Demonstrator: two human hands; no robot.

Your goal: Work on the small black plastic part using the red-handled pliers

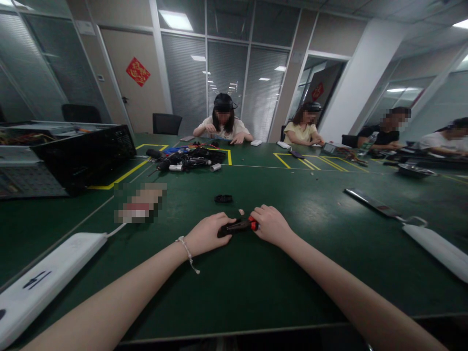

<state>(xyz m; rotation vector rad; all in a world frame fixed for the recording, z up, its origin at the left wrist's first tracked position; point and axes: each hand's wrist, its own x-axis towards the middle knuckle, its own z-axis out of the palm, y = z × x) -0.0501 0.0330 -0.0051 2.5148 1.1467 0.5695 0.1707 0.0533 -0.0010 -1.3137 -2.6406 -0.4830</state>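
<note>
Low over the green table (pixel 226 287), my right hand (pixel 271 225) is closed around the red handles of a pair of pliers (pixel 253 223). Their dark jaws point left, toward a small black plastic-looking part (pixel 224 231) pinched in my left hand (pixel 207 235). Jaws and part meet or overlap; whether the jaws bite on it I cannot tell. A white string bracelet (pixel 188 251) circles my left wrist. Just beyond my hands lie a small pale fragment (pixel 241 212) and, farther off, a separate black piece (pixel 223 198).
An open black computer case (pixel 87 156) stands at left. Tangled cables and black devices (pixel 193 158) lie ahead, before a seated person (pixel 223 122). White power strips (pixel 54 280) flank both forearms; a flat dark device (pixel 371 202) lies at right. Several other people sit farther right.
</note>
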